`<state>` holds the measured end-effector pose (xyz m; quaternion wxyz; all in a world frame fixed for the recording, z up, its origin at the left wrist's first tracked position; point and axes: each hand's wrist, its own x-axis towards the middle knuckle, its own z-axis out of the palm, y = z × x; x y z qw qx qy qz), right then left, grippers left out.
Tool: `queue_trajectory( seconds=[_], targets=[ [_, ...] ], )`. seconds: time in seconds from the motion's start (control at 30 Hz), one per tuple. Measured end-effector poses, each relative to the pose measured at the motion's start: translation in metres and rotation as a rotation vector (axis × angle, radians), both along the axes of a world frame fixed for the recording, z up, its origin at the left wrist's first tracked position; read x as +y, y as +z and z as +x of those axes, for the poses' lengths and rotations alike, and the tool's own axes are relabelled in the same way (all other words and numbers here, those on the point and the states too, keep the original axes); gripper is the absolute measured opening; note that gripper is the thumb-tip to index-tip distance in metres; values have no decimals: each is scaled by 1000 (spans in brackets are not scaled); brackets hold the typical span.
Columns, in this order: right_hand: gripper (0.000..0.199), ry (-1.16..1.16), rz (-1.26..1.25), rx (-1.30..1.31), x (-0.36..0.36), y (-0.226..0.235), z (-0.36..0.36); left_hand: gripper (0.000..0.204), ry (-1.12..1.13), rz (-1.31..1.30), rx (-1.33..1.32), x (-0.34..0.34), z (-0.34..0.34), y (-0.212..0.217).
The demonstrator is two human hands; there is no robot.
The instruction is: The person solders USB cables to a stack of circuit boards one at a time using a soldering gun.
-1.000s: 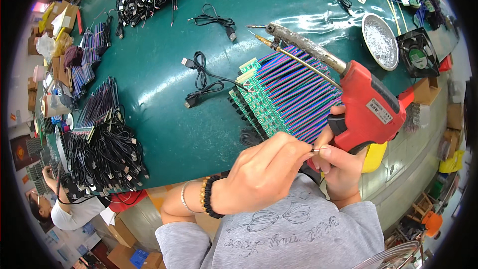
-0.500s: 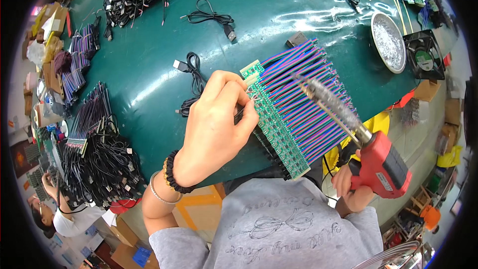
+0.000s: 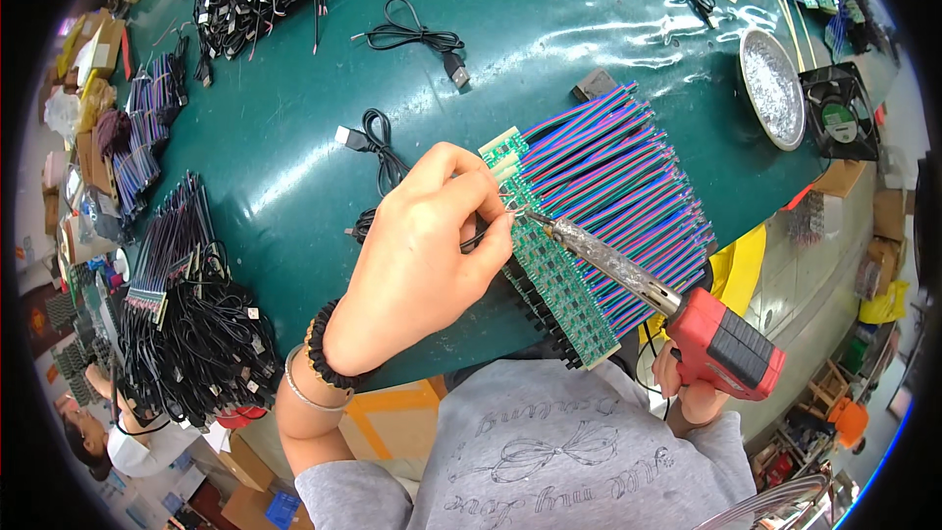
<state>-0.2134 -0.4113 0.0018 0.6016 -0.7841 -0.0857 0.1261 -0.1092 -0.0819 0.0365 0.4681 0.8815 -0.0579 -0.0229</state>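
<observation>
Many cables (image 3: 201, 334) crowd green table (image 3: 294, 137).

Left hand (image 3: 422, 255) pinches with its fingers (image 3: 491, 211); right hand (image 3: 682, 388) grips low.

Bright, overhead glare, fisheye-warped edges

A round metal dish (image 3: 772, 87), black fan (image 3: 837, 113), and loose black cables (image 3: 417, 39) lie apart.
</observation>
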Motion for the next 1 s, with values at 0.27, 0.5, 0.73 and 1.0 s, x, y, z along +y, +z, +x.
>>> queue_trajectory(
  seconds=[0.27, 0.5, 0.73, 1.0],
  targets=[
    [22, 50, 114, 46, -11, -6, -2, 10, -1, -17, 37, 1, 2, 1],
    [31, 69, -291, -28, -12, -3, 0, 10, 25, -12, 15, -1, 1, -3],
    [35, 15, -259, -47, -26, -19, -17, 11, 27, -27, 23, -1, -1, -2],
    [41, -12, 560, 140, 31, 5, 21, 11, -37, 51, -49, -3, -7, -3]
  ],
)
